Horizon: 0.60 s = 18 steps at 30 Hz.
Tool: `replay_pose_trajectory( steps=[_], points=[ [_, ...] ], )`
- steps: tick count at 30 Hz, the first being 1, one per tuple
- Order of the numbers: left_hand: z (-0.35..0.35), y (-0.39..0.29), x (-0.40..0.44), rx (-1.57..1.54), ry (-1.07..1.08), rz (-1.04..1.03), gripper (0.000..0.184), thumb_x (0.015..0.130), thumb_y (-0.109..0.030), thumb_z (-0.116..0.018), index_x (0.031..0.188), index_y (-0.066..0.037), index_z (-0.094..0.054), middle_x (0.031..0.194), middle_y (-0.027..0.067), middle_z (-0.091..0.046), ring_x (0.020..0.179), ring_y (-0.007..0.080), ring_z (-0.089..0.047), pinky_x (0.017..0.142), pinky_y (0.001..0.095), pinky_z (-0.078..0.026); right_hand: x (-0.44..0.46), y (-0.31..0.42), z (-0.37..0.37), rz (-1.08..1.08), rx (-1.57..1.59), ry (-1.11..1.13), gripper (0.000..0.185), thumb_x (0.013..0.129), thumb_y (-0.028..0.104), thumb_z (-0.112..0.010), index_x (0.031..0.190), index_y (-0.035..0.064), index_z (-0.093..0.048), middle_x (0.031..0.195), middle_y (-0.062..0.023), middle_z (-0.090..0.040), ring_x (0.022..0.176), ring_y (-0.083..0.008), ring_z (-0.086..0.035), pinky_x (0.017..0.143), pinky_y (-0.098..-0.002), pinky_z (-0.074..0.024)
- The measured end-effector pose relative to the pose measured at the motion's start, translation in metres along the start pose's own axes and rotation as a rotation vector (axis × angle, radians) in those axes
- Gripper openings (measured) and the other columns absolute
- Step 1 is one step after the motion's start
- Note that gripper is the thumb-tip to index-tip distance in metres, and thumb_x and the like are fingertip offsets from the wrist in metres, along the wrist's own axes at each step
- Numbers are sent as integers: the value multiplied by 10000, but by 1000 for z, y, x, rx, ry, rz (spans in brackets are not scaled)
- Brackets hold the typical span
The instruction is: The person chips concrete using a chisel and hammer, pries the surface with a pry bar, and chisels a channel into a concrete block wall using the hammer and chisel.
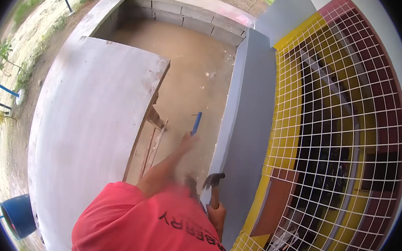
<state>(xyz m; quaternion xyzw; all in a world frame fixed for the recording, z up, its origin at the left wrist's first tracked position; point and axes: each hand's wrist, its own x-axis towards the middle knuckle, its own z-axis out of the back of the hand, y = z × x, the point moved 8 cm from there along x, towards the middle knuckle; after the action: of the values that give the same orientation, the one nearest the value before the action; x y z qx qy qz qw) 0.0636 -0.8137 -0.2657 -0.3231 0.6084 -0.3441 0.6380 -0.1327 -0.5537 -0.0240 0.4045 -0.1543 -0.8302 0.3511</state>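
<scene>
My left hand (188, 142), slightly blurred, is stretched forward over the brown floor and closed around a blue object (196, 122), a narrow piece that points away from me. A thin dark piece sticks out sideways near its far end. Lower and to the right, my right hand (216, 216) grips the wooden handle of a claw hammer (215, 178) near the grey ledge. The hammer's dark head points up. A large pale board (95, 104) lies left of my left arm, with wooden supports (155, 117) under its right edge.
A white wire grid (340, 135) stands along the right, before yellow and maroon surfaces. The grey ledge (253, 106) runs beside it. Low block walls (182, 20) bound the far end. A blue barrel (20, 215) sits at the lower left, outside the board's edge.
</scene>
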Motion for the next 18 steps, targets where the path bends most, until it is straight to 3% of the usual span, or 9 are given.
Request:
replay_pose_trajectory(
  steps=[1,4,8,10,11,14,16,18],
  points=[
    [-5,-23,14,-5,-98,-57,360,951,-276,-551,1101,51,-562,835,109,-677,664,166,-619,541,322,-489,3,3,2,-94,53,0,428,748,321,-760,945,-39,-641,824,-233,-686,827,-384,-689,727,-448,-513],
    [-36,-64,78,17,-141,4,423,947,-339,-566,1149,32,-548,776,83,-632,633,169,-604,527,337,-477,55,-53,-12,-106,-91,-105,554,767,211,-710,1231,-69,-601,1130,-210,-692,1060,-310,-664,912,-389,-496],
    [-68,-111,186,-2,-301,-179,503,956,-399,-572,1230,14,-487,761,71,-603,593,172,-588,490,338,-463,132,-45,-8,-114,-57,-116,404,800,184,-700,1117,-32,-574,956,-138,-612,853,-237,-582,736,-349,-442],
    [-36,-177,198,-170,-268,-78,506,961,-405,-574,1242,-1,-456,757,61,-582,554,157,-561,458,323,-445,185,-13,2,-71,0,-130,333,816,170,-695,1059,-13,-560,869,-102,-572,750,-201,-540,648,-328,-414],
    [-23,-213,206,-270,-253,-37,509,963,-408,-575,1248,-8,-441,755,57,-571,535,149,-547,441,315,-436,219,12,9,-20,24,-139,300,824,164,-692,1031,-4,-554,826,-84,-552,698,-183,-520,604,-318,-401],
    [53,-234,297,-525,-417,-73,442,989,-409,-541,1176,-34,-401,730,45,-508,473,104,-468,383,269,-377,328,130,33,199,143,-175,214,849,143,-684,944,25,-534,695,-29,-492,544,-129,-458,472,-288,-360],
    [99,-251,308,-677,-546,-34,390,1007,-405,-510,1110,-47,-393,724,46,-487,452,93,-436,360,261,-346,377,245,59,394,201,-169,182,865,129,-679,887,43,-520,608,7,-453,440,-93,-416,384,-267,-333],
    [140,-250,320,-747,-683,-11,361,1017,-398,-492,1072,-55,-395,710,39,-475,440,95,-422,355,261,-337,405,385,79,659,266,-78,167,887,113,-666,862,42,-516,614,0,-475,446,-97,-443,398,-271,-364]
  ],
)
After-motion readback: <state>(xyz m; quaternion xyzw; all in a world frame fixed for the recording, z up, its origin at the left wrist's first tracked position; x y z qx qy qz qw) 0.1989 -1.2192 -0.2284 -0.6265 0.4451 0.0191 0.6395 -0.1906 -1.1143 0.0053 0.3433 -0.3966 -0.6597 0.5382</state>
